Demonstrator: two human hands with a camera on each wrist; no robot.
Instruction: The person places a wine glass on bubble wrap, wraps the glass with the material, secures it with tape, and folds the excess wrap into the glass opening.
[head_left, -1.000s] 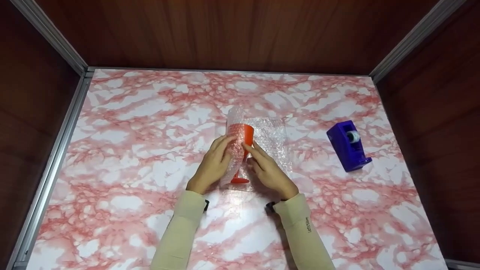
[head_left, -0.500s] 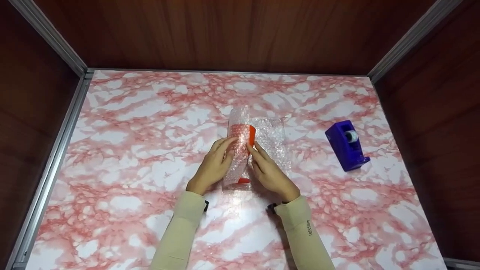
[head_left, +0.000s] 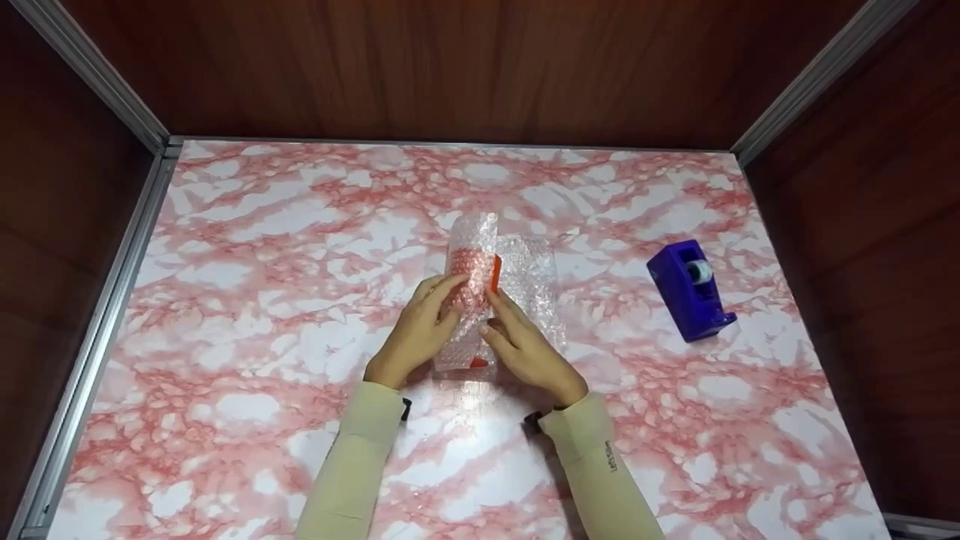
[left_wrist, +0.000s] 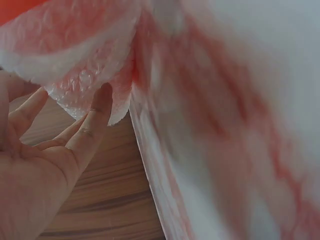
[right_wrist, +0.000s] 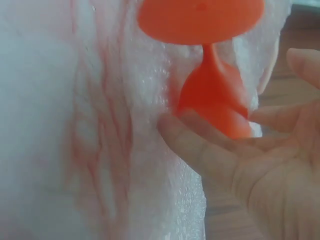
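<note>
An orange goblet point(right_wrist: 215, 92) lies on its side in bubble wrap point(head_left: 529, 274); its round foot and stem face the right wrist camera. In the head view, wrap covers most of the goblet, leaving a strip near the rim and part of the foot bare. My left hand point(head_left: 416, 326) grips the wrapped side, thumb and fingers spread around the wrap, as the left wrist view also shows. From the other side, my right hand point(head_left: 529, 349) holds the goblet's bowl between thumb and fingers, near the wrap's edge. Some fingertips are hidden behind goblet and wrap.
A purple tape dispenser point(head_left: 690, 292) with a roll of clear tape stands on the right of the red-and-white marbled table point(head_left: 300, 450). Dark wood panels point(head_left: 450, 67) with metal edging enclose the back and both sides.
The wrap's left flap has come over to the right, hiding more of the orange goblet. Both hands stay around it with small finger shifts. The tape dispenser stays put.
</note>
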